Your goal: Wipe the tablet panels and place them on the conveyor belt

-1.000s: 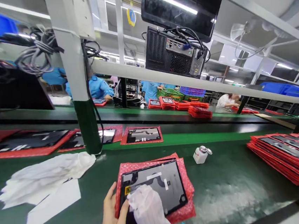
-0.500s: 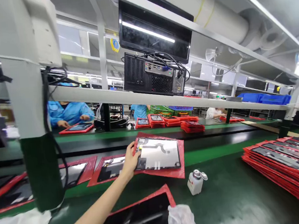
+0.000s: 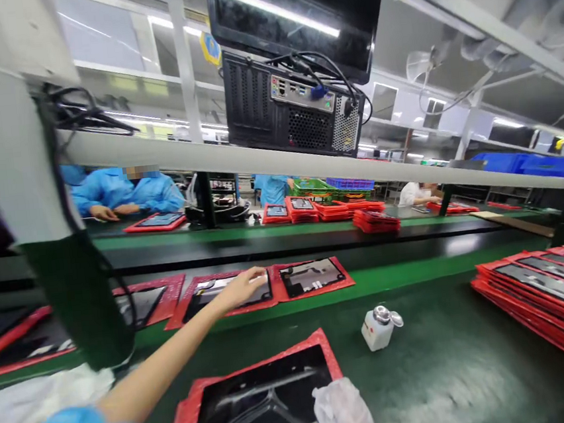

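Observation:
My left hand [image 3: 239, 287] reaches out to the far conveyor belt. Its fingers are stretched out, holding nothing, over a dark panel on red bubble wrap [image 3: 220, 294]. Just right of it lies another panel on red wrap [image 3: 312, 277], flat on the belt. My right hand [image 3: 344, 413] is at the bottom edge, covered by a bunched white cloth. It rests on the right end of a dark glossy panel [image 3: 260, 403] that lies on red bubble wrap on the green table in front of me.
A small white dispenser bottle [image 3: 379, 327] stands on the green table [image 3: 440, 356]. A stack of red-wrapped panels [image 3: 544, 292] fills the right side. A green and white post [image 3: 69, 285] rises at left, with white cloths [image 3: 26, 409] beside it. People in blue coats work across the line.
My left hand set the lifted panel down flat on the belt, let go and shifted left. My right hand stayed on the near panel.

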`<state>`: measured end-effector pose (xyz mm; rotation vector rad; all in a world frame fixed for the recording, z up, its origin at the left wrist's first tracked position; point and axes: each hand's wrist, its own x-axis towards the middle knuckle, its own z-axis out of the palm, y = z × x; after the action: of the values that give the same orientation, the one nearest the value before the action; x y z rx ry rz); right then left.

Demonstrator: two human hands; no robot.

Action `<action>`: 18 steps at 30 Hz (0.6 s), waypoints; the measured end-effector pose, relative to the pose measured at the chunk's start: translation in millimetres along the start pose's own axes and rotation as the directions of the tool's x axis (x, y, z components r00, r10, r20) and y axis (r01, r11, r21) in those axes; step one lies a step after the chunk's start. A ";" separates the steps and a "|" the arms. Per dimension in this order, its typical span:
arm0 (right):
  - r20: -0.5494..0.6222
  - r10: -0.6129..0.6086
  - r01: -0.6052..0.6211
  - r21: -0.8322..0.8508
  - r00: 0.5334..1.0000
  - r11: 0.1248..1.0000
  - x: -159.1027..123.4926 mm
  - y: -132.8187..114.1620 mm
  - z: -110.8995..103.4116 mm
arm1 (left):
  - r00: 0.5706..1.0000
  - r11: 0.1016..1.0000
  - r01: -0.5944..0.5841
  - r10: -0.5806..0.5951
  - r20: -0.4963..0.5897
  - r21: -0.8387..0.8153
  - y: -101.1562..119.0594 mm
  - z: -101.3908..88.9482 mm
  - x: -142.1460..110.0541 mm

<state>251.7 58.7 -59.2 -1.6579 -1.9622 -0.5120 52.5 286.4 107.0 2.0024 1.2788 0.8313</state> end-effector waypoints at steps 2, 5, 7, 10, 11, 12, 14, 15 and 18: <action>0.034 -0.010 0.008 0.042 0.999 0.999 6.5 -20.0 4.3 | 0.999 0.995 0.000 -0.005 0.049 0.098 -16.3 -31.8 -53.1; 0.089 -0.073 0.064 0.101 0.993 0.993 27.4 -79.5 18.6 | 0.994 0.969 0.094 -0.105 0.035 0.230 -47.0 -46.7 -143.8; 0.126 -0.130 0.112 0.140 0.984 0.984 48.1 -128.2 27.2 | 0.978 0.943 0.201 -0.210 0.003 0.266 -66.1 -34.3 -195.3; 0.214 -0.167 0.121 0.212 0.963 0.970 83.7 -170.4 31.0 | 0.968 0.961 0.247 -0.251 0.016 0.127 -82.8 -1.0 -243.4; 0.241 -0.152 0.096 0.232 0.958 0.968 94.2 -168.1 29.4 | 0.970 0.968 0.241 -0.242 0.006 0.076 -84.5 9.3 -251.6; 0.259 -0.117 0.054 0.239 0.959 0.970 102.5 -156.6 26.4 | 0.972 0.971 0.235 -0.235 -0.016 0.045 -84.6 17.8 -256.6; 0.242 0.001 -0.054 0.212 0.970 0.976 109.8 -112.0 16.9 | 0.968 0.969 0.242 -0.239 -0.078 0.039 -81.7 28.4 -259.4; 0.208 0.091 -0.128 0.169 0.974 0.977 108.0 -84.1 11.0 | 0.966 0.968 0.245 -0.241 -0.092 0.045 -79.7 30.7 -258.3; 0.078 0.287 -0.292 0.064 0.955 0.954 82.5 -14.7 -6.5 | 0.954 0.960 0.279 -0.275 -0.119 0.014 -76.1 31.0 -251.3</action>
<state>228.5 117.2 -3.5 -1.8947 -1.7188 -0.2705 -48.7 75.1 -15.4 1.7632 1.6035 0.8038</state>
